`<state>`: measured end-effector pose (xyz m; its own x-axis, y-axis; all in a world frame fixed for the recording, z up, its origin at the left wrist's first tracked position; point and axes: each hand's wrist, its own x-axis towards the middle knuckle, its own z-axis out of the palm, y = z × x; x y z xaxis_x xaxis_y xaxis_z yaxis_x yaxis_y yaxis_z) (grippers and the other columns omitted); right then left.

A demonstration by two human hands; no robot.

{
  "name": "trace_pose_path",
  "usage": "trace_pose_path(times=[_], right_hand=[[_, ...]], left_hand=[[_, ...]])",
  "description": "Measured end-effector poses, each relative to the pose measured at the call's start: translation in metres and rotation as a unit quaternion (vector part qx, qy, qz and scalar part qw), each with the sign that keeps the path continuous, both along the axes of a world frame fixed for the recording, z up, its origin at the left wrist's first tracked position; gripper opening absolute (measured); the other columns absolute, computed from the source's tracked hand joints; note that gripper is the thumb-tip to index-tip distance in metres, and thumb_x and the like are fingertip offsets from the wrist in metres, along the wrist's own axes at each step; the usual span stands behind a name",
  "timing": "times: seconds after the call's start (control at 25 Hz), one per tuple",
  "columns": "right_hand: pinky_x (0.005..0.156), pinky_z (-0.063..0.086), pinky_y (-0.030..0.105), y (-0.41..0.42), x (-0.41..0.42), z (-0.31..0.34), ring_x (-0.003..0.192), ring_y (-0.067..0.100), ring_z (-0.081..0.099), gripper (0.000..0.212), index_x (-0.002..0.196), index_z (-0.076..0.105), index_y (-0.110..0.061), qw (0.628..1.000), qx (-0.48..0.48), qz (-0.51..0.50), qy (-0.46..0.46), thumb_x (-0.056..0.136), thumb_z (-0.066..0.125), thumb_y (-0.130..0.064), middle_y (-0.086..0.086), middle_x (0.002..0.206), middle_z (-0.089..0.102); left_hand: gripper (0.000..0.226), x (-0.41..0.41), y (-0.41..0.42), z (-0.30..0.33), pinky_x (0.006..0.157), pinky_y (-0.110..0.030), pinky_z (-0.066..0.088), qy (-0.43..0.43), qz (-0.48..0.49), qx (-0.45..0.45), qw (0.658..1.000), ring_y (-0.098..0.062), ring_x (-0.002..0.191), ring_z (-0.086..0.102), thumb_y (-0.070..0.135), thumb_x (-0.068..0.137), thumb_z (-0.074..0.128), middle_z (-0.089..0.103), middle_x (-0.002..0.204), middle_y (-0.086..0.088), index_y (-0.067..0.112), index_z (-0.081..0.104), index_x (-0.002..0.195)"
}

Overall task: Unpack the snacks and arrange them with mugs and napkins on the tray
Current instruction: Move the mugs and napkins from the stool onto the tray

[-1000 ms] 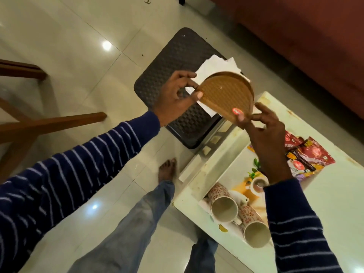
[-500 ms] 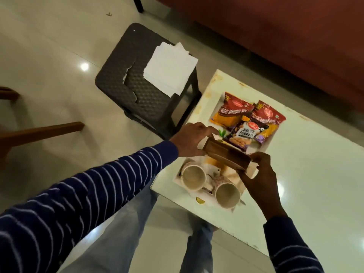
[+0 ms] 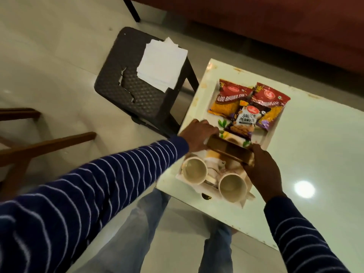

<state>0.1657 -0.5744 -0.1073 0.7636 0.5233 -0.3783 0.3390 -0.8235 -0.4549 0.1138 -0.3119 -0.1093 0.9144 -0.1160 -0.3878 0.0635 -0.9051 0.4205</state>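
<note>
Brown wooden bowl (image 3: 229, 151), round and shallow, seen edge-on and tilted, held over the middle of the white rectangular tray (image 3: 270, 133). Left hand (image 3: 199, 135) grips its left end, fingers curled over the rim; right hand (image 3: 263, 170) grips the right end, fingers wrapped round the edge. Whether the bowl touches the tray cannot be told.

Tray sits on the pale glossy worktop (image 3: 315, 154), at its near-left corner. At the tray's far end: three snack packets, unopened. Two red-and-yellow packets (image 3: 228, 99) lie side by side, and a dark salted-peanuts packet (image 3: 243, 123) overlaps both (label legible). At the near end: two cream ceramic mugs, patterned outside, lying tilted with mouths toward the camera, left mug (image 3: 194, 170) and right mug (image 3: 232, 187), near each other, not touching.

Left of the worktop stands a dark woven-pattern plastic stool (image 3: 137, 95), its seat cracked. White paper napkins (image 3: 162, 64) lie stacked on its far corner. Both sleeves are navy with thin white stripes.
</note>
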Motion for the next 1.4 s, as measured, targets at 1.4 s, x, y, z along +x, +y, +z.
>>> trace_pose_path(times=[1.4], right_hand=[[0.090, 0.059, 0.042, 0.366, 0.072, -0.013, 0.095, 0.017, 0.070, 0.031, 0.109, 0.069, -0.011, 0.900, 0.174, -0.296, 0.268, 0.082, 0.079, -0.020, -0.002, 0.104, 0.073]], left_hand=[[0.051, 0.029, 0.277, -0.004, 0.090, -0.033, 0.054, 0.023, 0.547, -0.257, 0.796, -0.017, 0.105, 0.062, 0.031, 0.085, 0.075, 0.064, 0.122, -0.002, 0.012, 0.056, 0.128]])
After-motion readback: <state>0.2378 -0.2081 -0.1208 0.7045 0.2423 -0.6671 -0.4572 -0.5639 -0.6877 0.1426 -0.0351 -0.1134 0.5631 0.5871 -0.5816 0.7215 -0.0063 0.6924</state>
